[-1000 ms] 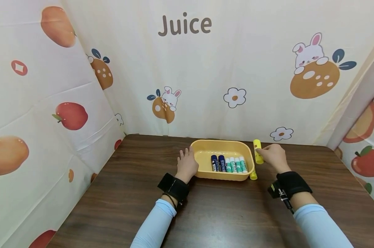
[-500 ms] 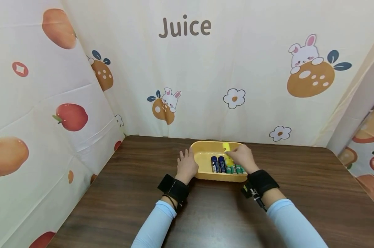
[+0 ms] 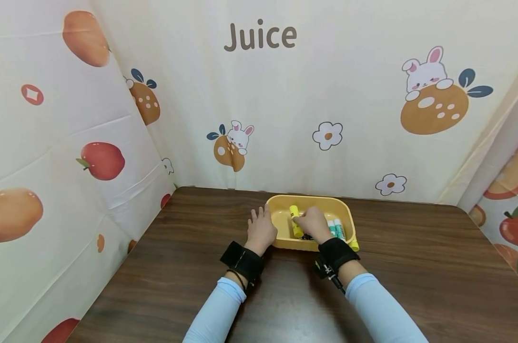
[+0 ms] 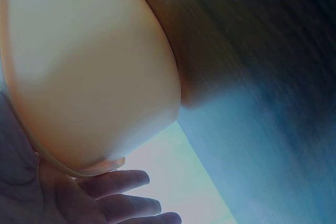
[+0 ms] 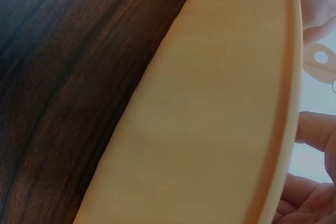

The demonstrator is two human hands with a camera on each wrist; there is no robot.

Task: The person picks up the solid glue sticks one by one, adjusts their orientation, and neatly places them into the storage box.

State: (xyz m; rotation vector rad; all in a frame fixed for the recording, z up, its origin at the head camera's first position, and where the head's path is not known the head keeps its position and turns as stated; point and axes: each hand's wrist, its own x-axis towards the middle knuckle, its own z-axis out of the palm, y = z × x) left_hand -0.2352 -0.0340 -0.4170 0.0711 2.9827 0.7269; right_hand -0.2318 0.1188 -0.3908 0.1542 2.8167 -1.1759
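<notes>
Right hand (image 3: 313, 224) pinched the yellow glue stick (image 3: 295, 220) in its fingers over the tray's (image 3: 345, 209) left half, long axis running near-to-far; left hand (image 3: 260, 227), fingers straight, rested against the tray's left wall.

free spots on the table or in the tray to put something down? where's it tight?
Bare wood: the table right of the yellow tray, the strip left of the left hand, and the front edge between the sleeves. Inside the tray, only the left end, beside the yellow stick held by the right hand, shows floor. Its right half is crowded with green sticks.
</notes>
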